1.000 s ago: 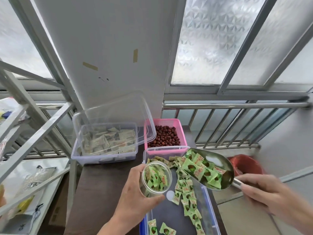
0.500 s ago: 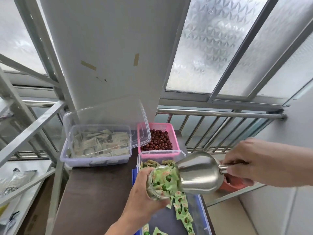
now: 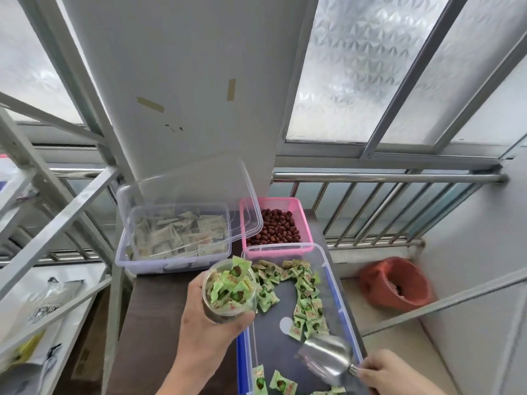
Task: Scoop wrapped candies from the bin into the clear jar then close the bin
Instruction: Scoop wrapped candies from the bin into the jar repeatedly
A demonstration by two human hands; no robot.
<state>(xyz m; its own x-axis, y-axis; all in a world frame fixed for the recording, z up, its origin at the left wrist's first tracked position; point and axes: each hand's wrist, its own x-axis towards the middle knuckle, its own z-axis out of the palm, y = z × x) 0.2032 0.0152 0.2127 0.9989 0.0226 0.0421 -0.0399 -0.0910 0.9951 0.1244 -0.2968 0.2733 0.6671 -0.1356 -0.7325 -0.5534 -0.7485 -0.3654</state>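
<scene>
Candies [image 3: 231, 286] heap to the rim of the clear jar [image 3: 228, 292], grasped in the left hand [image 3: 205, 334] at the bin's [image 3: 339, 303] left edge. The right hand [image 3: 390, 372] grips the metal scoop [image 3: 328, 357] inside the bin. Filling looks finished; next comes closing the bin, needing its lid.

Honestly can't read anything here. The green candy wrappers [image 3: 306, 305] have some red print on them but it's way too small and blurry. Same for the pale packets [image 3: 182, 236] in the other clear box, and the dark print on the bag [image 3: 47, 302] at left.
</scene>
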